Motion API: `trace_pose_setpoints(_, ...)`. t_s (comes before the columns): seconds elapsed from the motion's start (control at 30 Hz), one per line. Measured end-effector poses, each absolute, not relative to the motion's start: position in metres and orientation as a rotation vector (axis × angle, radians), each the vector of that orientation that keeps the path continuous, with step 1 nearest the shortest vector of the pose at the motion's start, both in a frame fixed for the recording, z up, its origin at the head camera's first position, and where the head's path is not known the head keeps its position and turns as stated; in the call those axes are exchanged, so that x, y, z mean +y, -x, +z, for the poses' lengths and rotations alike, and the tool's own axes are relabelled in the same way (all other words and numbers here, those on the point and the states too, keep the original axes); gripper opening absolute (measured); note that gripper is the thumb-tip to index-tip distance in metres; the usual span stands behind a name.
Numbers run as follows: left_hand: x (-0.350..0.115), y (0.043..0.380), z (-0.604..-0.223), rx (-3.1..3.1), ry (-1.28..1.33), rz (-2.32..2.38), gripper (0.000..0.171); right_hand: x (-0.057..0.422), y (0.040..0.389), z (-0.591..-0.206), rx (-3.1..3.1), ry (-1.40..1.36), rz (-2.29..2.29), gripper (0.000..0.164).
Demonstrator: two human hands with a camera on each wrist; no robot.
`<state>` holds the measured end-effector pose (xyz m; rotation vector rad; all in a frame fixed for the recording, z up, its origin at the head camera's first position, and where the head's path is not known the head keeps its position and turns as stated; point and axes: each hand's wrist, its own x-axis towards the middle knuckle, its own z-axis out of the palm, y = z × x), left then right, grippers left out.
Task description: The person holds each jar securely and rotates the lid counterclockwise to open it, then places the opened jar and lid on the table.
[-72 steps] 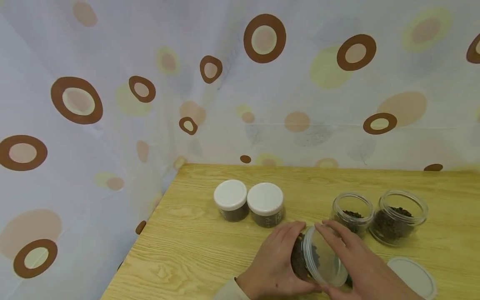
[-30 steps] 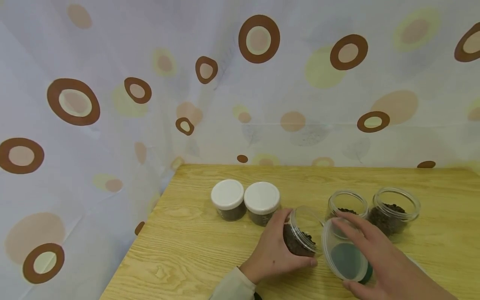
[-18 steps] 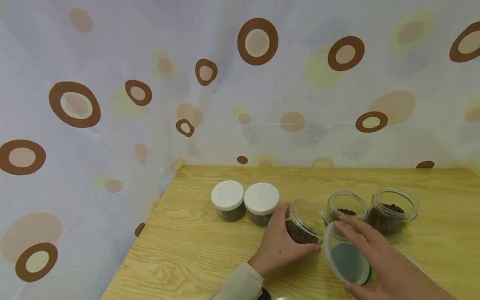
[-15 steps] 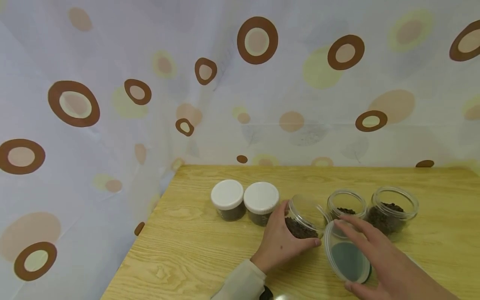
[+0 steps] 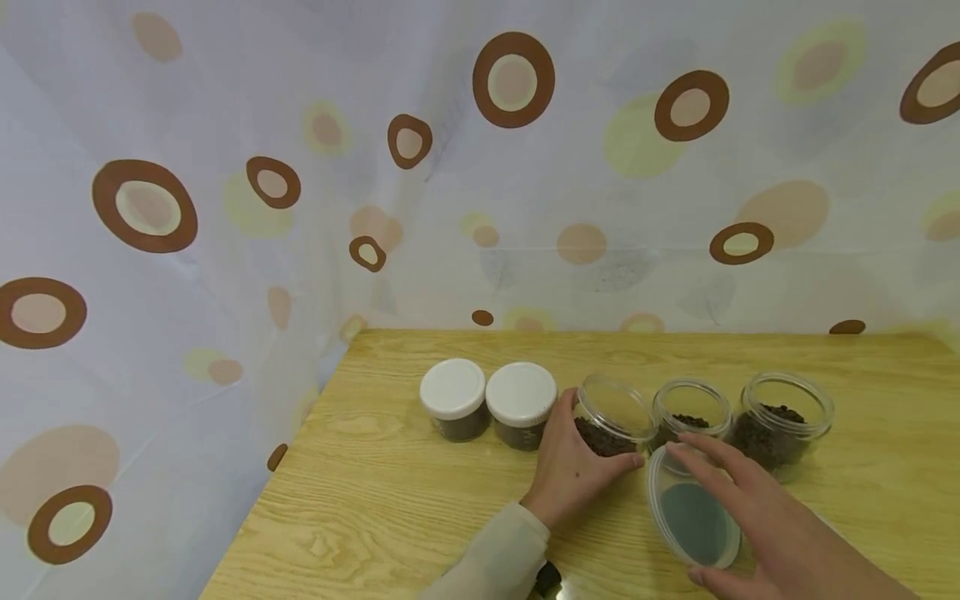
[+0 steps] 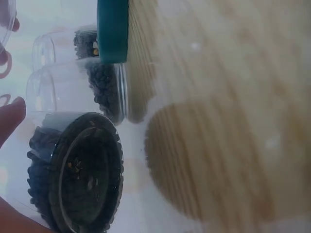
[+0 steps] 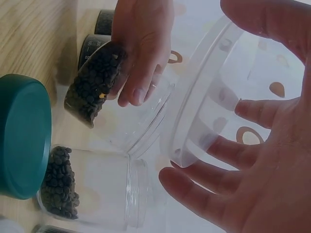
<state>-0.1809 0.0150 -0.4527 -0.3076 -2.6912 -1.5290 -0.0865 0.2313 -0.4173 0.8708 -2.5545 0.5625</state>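
Left hand (image 5: 573, 475) has its fingers wrapped round an open jar (image 5: 611, 417) of dark bits, tilted over the wooden table (image 5: 375, 475) between two white-capped jars (image 5: 522, 396) and two more open ones (image 5: 780, 433), while the right hand (image 5: 765, 517) kinda just pinches a clear lid (image 5: 693, 508) nearby.

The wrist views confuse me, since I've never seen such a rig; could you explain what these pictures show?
No machine here: a person works bare-handed. The wide picture comes from a camera worn on the head, looking forward and down. The others come from a camera on each wrist, and look turned sideways. The left hand grips an open, tilted jar of dark pieces; the right hand holds a translucent lid. On the wooden table stand two white-lidded jars and two other open jars with dark pieces. Nearby is a green, lid-like disc.
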Motion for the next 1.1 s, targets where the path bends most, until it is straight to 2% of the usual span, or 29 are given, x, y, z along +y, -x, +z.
trace_pose_setpoints(0.3,0.020,0.187,-0.457,-2.732,0.297,-1.570,0.096,0.231,0.084,-0.421,-2.613,-0.840,0.567,0.109)
trace_pose_setpoints(0.5,0.019,0.187,-0.454,-2.843,0.225,-1.441,0.101,0.230,0.084,-0.421,-2.613,-0.846,0.555,0.110)
trace_pose_setpoints(0.8,0.012,0.189,-0.451,-2.989,0.116,-1.378,0.096,0.231,0.085,-0.422,-2.638,-0.869,0.587,0.106)
trace_pose_setpoints(1.1,0.013,0.193,-0.449,-3.024,0.003,-1.338,0.100,0.233,0.085,-0.424,-2.648,-0.865,0.566,0.105)
